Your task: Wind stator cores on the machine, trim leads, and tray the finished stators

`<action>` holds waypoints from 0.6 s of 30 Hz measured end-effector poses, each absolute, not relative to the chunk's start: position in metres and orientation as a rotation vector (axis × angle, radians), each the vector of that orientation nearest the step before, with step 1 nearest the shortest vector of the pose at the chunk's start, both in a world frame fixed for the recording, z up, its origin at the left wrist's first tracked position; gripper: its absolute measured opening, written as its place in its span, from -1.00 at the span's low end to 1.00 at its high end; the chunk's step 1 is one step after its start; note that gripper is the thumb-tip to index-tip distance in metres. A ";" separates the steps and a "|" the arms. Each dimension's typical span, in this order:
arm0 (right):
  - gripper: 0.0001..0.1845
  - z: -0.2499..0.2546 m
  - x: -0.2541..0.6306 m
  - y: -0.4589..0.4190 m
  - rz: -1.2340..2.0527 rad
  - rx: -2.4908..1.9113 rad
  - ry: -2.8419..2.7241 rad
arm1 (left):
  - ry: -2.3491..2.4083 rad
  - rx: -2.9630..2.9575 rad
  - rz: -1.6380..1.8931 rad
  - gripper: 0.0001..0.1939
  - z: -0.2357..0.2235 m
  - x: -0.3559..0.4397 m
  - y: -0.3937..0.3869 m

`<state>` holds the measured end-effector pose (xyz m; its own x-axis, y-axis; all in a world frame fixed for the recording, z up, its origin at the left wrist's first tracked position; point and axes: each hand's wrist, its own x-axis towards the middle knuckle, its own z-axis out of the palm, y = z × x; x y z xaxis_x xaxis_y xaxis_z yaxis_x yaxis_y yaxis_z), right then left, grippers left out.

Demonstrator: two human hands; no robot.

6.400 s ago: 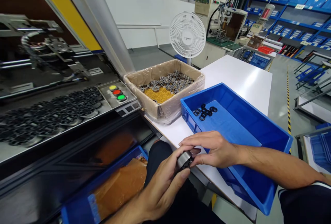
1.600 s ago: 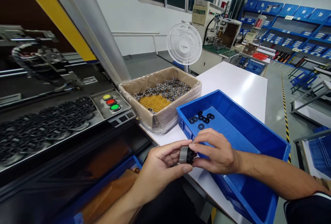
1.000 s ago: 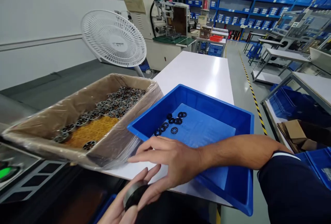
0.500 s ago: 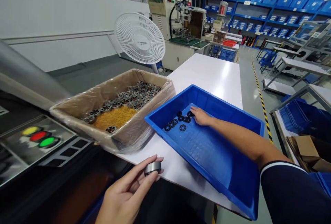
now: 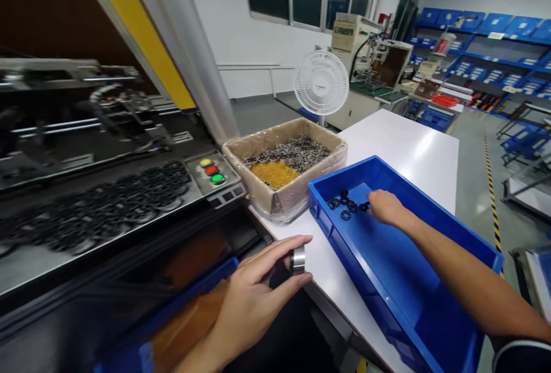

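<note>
My left hand [image 5: 258, 290] pinches a short, shiny metal ring [image 5: 298, 260] between thumb and fingers, in front of the white table's edge. Inside the blue bin [image 5: 344, 249], my right hand [image 5: 386, 208] has its fingers curled down around a small black part [image 5: 364, 206], partly hidden by the fingertips. Several black slotted discs [image 5: 345, 215] lie on the bin floor just left of that hand. Beyond my left hand stands a plastic-lined cardboard box [image 5: 301, 189] with many metal rings [image 5: 306, 149] and a yellow heap [image 5: 275, 175] in it.
At left is a machine with a slanted yellow-and-grey post [image 5: 146, 28], a heap of black rings [image 5: 116, 206] and a button panel [image 5: 213, 172]. A white fan [image 5: 321, 83] stands behind the box. The white table [image 5: 400, 132] runs back toward another machine [image 5: 370, 57].
The view has swung left, bringing the machine and its black rings into sight. My right hand has curled its fingers and lifted slightly with a black part. The left still holds the metal ring, now turned.
</note>
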<state>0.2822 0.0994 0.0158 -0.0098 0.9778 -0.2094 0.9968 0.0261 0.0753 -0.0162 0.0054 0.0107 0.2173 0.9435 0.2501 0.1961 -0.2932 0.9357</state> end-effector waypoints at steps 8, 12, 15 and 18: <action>-0.55 0.035 0.211 0.007 -0.355 1.169 3.824 | 0.703 1.039 1.059 -0.53 0.011 -0.001 0.009; -0.60 0.032 0.203 0.000 -0.362 1.128 3.900 | 0.638 0.911 1.033 -0.45 0.013 0.008 0.007; -0.62 0.029 0.204 0.004 -0.330 1.097 3.926 | 0.676 0.928 1.048 -0.44 0.015 0.012 0.005; -0.61 0.028 0.204 0.005 -0.322 1.068 3.943 | 0.707 0.970 1.073 -0.45 0.015 0.013 0.005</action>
